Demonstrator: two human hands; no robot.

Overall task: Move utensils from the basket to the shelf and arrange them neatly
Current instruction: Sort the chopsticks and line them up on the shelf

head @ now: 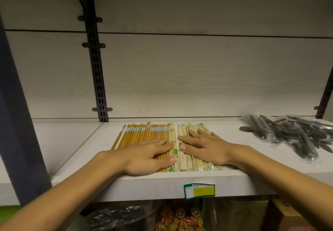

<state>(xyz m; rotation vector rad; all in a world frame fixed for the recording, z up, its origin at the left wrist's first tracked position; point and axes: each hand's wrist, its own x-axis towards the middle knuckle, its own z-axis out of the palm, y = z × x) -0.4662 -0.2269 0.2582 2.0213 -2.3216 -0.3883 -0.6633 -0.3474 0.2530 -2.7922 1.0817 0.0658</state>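
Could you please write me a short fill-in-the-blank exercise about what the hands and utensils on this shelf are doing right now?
1. Both hands lie flat on rows of ____ on the shelf.
2. The left hand presses the ____ bare ones.
3. The right hand rests on the pale ones in ____ printed wrappers.
4. The wrapped cutlery lies to the ____ of both hands.

Missing words: chopsticks; brown; green; right

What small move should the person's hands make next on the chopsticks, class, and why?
Probably slide the left hand out to the leftmost brown chopstick and nudge it parallel: it angles away from the row, while both flat hands, the right hand included, already press the straighter middle.
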